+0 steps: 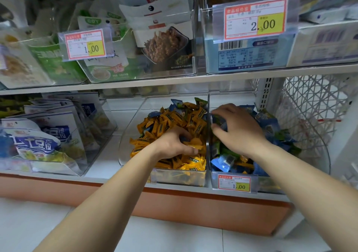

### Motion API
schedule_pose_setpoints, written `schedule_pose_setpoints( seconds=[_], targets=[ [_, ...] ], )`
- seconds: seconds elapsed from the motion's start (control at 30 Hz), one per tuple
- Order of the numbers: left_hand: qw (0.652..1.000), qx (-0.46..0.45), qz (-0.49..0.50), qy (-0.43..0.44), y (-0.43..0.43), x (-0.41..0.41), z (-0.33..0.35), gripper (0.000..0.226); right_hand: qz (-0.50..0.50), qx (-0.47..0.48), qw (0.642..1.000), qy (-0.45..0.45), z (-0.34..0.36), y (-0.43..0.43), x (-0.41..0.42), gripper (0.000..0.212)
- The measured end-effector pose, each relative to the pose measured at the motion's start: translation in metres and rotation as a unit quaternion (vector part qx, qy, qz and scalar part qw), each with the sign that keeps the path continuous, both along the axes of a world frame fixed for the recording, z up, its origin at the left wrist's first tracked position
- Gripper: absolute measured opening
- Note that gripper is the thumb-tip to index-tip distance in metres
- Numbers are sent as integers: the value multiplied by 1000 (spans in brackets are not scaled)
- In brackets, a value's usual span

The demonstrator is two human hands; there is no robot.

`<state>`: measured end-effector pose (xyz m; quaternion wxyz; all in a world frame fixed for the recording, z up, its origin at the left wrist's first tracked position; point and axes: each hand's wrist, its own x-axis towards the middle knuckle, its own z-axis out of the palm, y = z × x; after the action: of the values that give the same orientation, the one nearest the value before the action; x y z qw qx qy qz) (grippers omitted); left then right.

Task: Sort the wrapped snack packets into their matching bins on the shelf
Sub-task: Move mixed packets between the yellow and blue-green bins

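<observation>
The shelf [104, 167] runs out of view on both sides. Its upper board [174, 81] carries clear boxes of pouches [164, 38] whose small print is too blurred to read. Only two price tags there are legible, a left tag [86, 45] reading "1.00" and a right tag [255, 18] reading "2.00". On the lower board at left, blue-and-white bags [36, 143] stand in a clear box, cut off by the frame edge, their lettering unclear. A white wire basket [310, 106] at the far right is also partly cut off. In the middle two clear bins sit touching side by side. The left bin [131, 120] is heaped with yellow packets [174, 120], with a few blue ones at the back of the heap. The right bin [317, 154] holds blue packets [271, 125] mixed with green packets [226, 151] and some yellow ones low at the front. Its front bears a bin tag [234, 185] reading "1.00", the rest illegible. The left hand [172, 142] lies palm down on the yellow heap with its fingers curled into it. Their tips are buried, so I cannot tell whether they grip anything. The right hand [238, 129] is in the right bin beside the dividing wall, its fingers curled round a blue packet [218, 121] whose print is hidden.
</observation>
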<state>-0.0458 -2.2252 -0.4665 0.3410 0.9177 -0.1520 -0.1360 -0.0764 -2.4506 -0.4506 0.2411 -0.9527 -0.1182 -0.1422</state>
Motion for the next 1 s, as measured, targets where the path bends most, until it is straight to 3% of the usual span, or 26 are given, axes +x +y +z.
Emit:
schedule_pose_setpoints(
  seconds=[0.07,0.13,0.2,0.27,0.33,0.43,0.5,0.6,0.7,0.8,0.87,0.93,1.0],
  targets=[
    [999,-48,8,-12,1,-3,1,24,51,-2,999,-1,2,11,-3,56],
    [995,-80,32,-43,2,-6,2,10,81,-63,994,26,-4,20,-3,56],
    [989,-83,71,-101,4,-7,0,8,83,-108,989,49,-10,24,-1,52],
    [973,-109,126,-157,9,-8,2,3,75,-91,992,45,-8,27,2,50],
    [961,-147,146,-185,12,-10,7,15,63,-64,996,19,-6,31,3,51],
    [953,-213,136,-166,8,-19,12,28,56,37,997,26,-4,40,1,52],
    [948,-253,126,-146,0,-28,14,32,73,164,982,64,-4,44,-1,40],
    [943,-295,92,-119,-10,-32,15,30,66,270,959,63,-1,37,0,17],
    [971,-198,57,-124,-14,-22,16,27,0,278,960,-20,2,11,2,14],
    [982,-79,48,-162,-23,0,17,28,-50,169,977,-118,0,-14,2,15],
    [981,-22,40,-190,-35,18,17,32,-53,78,993,-66,-5,-22,4,10],
    [981,44,10,-190,-45,35,15,34,-46,-13,999,8,-12,-23,5,24],
    [981,89,-38,-166,-48,50,11,45,-45,-66,997,16,-13,-22,6,35]
  ],
)
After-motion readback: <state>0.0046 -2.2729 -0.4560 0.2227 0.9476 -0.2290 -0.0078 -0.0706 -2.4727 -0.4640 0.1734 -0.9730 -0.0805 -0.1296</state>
